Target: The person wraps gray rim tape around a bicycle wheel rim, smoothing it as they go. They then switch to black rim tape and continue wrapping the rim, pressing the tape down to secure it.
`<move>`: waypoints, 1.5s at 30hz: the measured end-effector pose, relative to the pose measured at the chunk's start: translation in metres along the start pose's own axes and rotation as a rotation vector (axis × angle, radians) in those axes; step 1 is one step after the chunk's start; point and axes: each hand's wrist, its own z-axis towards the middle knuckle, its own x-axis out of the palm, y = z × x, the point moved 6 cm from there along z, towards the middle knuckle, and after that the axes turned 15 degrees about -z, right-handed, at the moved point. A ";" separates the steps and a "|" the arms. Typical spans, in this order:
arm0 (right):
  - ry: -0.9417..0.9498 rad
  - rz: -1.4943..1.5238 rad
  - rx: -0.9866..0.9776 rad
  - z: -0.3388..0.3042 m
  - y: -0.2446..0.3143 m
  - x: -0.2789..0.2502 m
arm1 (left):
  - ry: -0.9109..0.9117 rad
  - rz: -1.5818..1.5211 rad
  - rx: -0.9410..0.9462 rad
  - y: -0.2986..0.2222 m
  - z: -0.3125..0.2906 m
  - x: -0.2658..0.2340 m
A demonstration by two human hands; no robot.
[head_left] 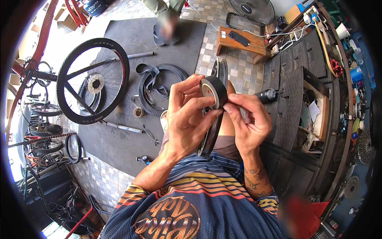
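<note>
My left hand [183,115] grips a roll of black tape [219,89] with a pale cardboard core, its fingers and thumb around the near side of the roll. At the roll's right edge my right hand [251,123] pinches with thumb and forefinger, where the tape's edge seems to be; the exact bit between the fingertips is mostly hidden. Behind the roll a black bicycle wheel rim [213,137] stands edge-on between my legs, its lower end near my lap. Both hands partly cover it.
A tyred bicycle wheel [122,81] hangs on a stand at the left. On the dark mat [119,153] lie a loose tyre [145,104] and a strip of rubber [150,75]. Another person [167,20] is ahead. A wooden stool [254,47] and drawers [284,119] stand right.
</note>
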 end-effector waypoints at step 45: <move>0.115 -0.165 -0.168 0.018 0.009 0.002 | -0.096 0.277 0.060 -0.013 -0.003 -0.010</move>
